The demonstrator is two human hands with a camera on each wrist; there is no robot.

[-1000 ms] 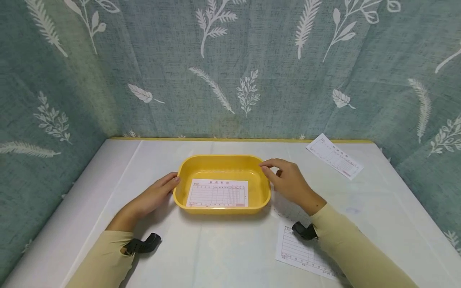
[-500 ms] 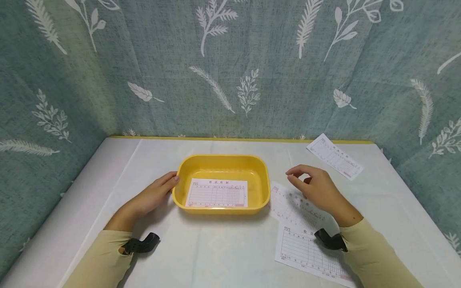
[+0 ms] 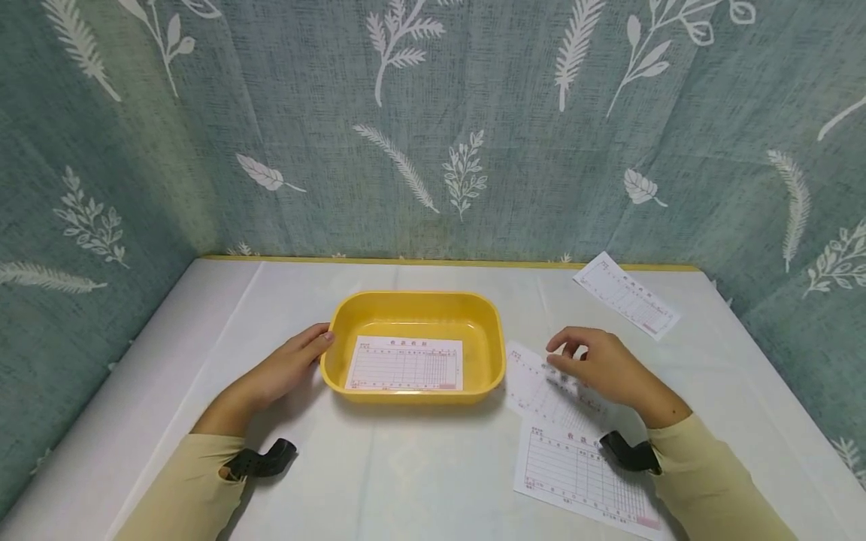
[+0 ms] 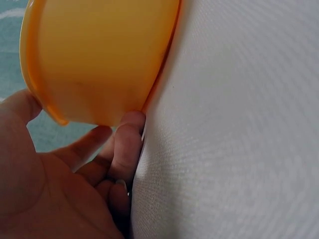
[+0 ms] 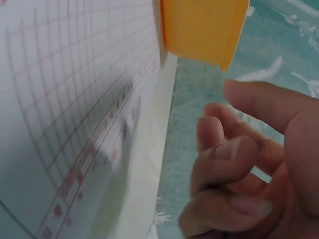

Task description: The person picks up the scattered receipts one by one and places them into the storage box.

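At the middle of the table is a yellow plastic tray (image 3: 413, 398) with a printed receipt slip (image 3: 406, 364) lying flat inside. My left hand (image 3: 280, 372) holds the tray's left end; in the left wrist view the thumb meets the rim and the fingertips (image 4: 132, 119) press low against the wall. My right hand (image 3: 612, 372) hovers to the right of the tray with loosely bent fingers and nothing between them. Below it a receipt slip (image 3: 531, 383) lies partly covered from view, overlapping a second slip (image 3: 575, 477) nearer the front. The right wrist view shows the thumb apart from the fingers.
Another receipt slip (image 3: 625, 294) lies askew at the back right. White cloth (image 3: 419, 466) covers the table, and a green leaf-patterned curtain (image 3: 433, 150) encloses its back and sides. Black straps (image 3: 264, 460) sit at both wrists.
My right hand has left the tray's right end, moved right and come down toward the slips, uncovering part of them. The left hand stays at the tray's left end.
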